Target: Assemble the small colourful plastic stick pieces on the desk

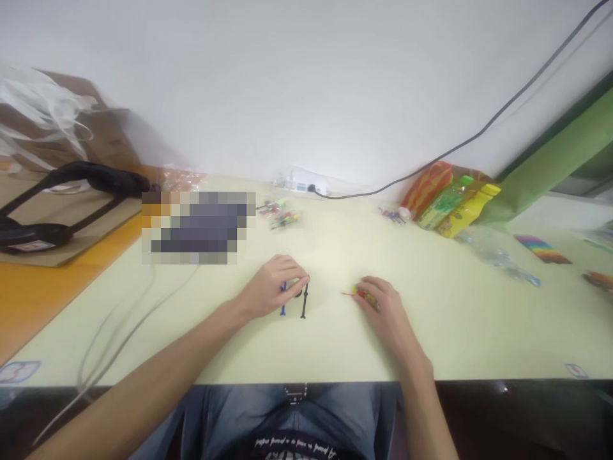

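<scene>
My left hand (279,286) rests low over the table, with thumb and fingertips pinched at the upper end of a thin black strip (303,308) with a forked end. Just beside it, a similar blue strip (282,310) lies partly under the fingers. A small dark round part shows between the two strips, mostly hidden by the thumb. To the right, my right hand (383,306) is curled around a small bundle of colourful pieces (368,296), red, yellow and green. One thin red piece sticks out leftward from that bundle.
Small colourful bundles (286,219) lie near the wall, and another (393,215) sits farther right. Snack bags (450,204) stand at the back right, near a rainbow-coloured piece (541,248). A blurred-out dark device (201,223) with cables lies left. A power strip (301,183) lies by the wall.
</scene>
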Demonstrator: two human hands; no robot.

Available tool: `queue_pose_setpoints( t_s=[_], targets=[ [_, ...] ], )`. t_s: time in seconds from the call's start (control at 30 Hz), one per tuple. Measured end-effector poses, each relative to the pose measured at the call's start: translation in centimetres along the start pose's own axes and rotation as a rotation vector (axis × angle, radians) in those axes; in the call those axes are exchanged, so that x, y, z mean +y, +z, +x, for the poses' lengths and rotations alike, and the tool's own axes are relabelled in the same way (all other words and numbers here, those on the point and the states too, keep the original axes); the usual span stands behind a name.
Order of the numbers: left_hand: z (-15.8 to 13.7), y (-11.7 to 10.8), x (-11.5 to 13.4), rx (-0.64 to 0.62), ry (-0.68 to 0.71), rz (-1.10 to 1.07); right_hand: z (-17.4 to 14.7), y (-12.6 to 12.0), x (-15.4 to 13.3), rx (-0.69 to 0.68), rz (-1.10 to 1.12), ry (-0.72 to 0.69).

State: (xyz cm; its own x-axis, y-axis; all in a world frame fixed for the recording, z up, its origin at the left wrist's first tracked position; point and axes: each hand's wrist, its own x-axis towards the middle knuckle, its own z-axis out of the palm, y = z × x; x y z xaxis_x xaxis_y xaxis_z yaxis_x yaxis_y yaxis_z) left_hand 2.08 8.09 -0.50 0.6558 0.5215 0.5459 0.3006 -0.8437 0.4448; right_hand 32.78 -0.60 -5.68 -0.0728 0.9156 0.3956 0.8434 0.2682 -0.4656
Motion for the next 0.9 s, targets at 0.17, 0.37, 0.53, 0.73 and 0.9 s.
queue_pose_setpoints(
  t_s=[0.17,0.37,0.53,0.73,0.9],
  targets=[
    [0.0,0.0,0.0,-0.007,-0.003,-0.002,0.3,-0.5,-0.1,-0.002,-0.068,-0.023],
    [-0.1,0.1,-0.3,-0.01,-0.007,0.007,1.9,-0.9,-3.0,-0.074,-0.201,-0.112],
    [0.1,0.1,-0.1,0.016,-0.009,-0.003,3.6,-0.8,-5.3,-0.148,-0.196,-0.163],
    [0.0,0.1,0.1,0.105,-0.033,-0.06,5.2,-0.8,-7.0,-0.045,0.239,-0.028],
    [0.5,0.8,1.1,0.234,-0.128,-0.175,5.9,-0.1,-8.1,0.097,0.809,0.142]
  ],
)
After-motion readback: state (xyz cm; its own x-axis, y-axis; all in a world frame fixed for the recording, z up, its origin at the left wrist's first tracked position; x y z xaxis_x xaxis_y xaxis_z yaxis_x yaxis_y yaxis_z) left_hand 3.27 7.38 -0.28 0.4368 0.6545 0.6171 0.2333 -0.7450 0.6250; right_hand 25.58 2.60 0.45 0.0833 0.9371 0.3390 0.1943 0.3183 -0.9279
